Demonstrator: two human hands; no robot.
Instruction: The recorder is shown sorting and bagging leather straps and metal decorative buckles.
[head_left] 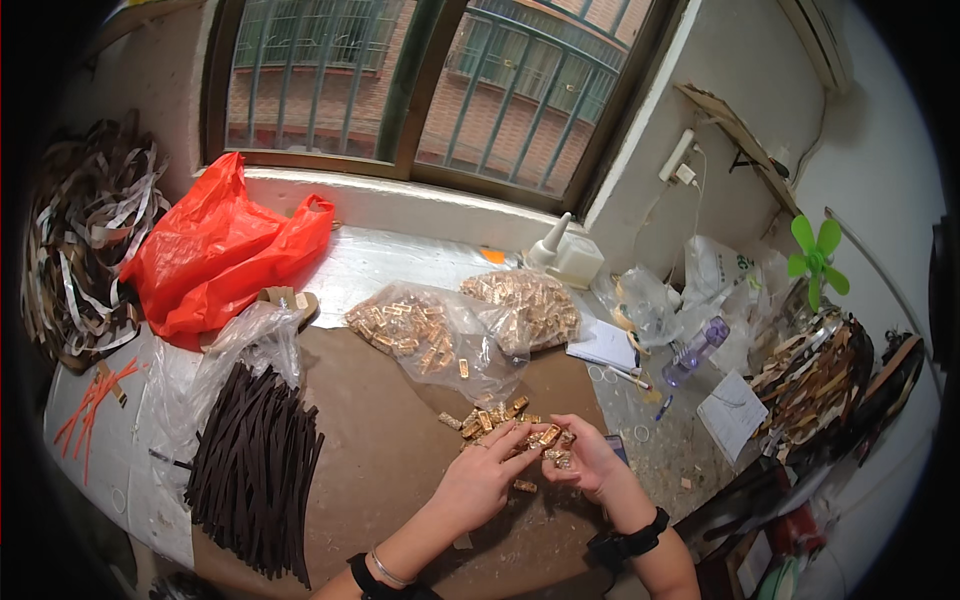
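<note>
Small gold metal buckles lie in a loose pile [480,420] on the brown work mat [385,450]. Over the pile's near side, my left hand [482,482] reaches in with thumb and fingers closed around one gold buckle [549,435]. My right hand [590,462] faces it, its curled fingers holding several more gold buckles [561,460]. The fingertips of both hands almost meet, so part of what they hold is hidden. A single loose buckle [524,486] rests on the mat below them.
Two clear bags of gold buckles [425,335] [530,305] stand behind my hands. Dark brown strips [258,470] lie in a bundle at left, near a red plastic bag [215,260]. At right are a notepad [603,345], a purple bottle [695,352] and hanging straps [815,375].
</note>
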